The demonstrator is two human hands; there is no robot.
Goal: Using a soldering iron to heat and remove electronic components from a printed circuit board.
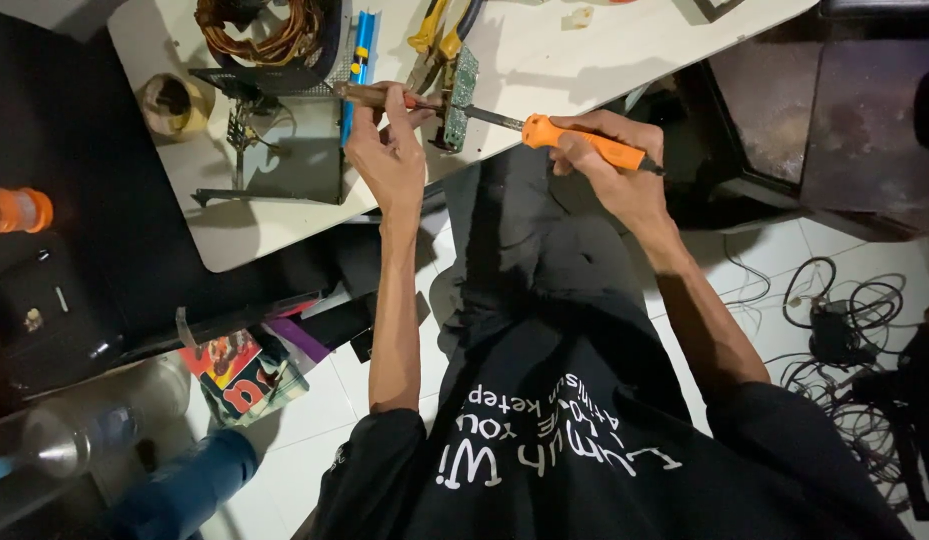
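The right hand [617, 172] is clenched around the orange handle of a soldering iron [582, 143], whose dark tip reaches the green circuit board [461, 98] standing on edge at the near rim of the white table [545, 60]. Just left of that board, the left hand [390, 150] pinches a brown-handled tool [375, 96] between thumb and fingers, its shaft pointing at the board. Left of the board lie a blue strip [361, 60] and a copper wire coil [260, 30]; yellow-handled pliers [435, 30] lie beyond it.

two hands [390, 150] [620, 175], one soldering iron [585, 143], one circuit board [460, 95] (green), two bottles [55, 440] [17, 210].
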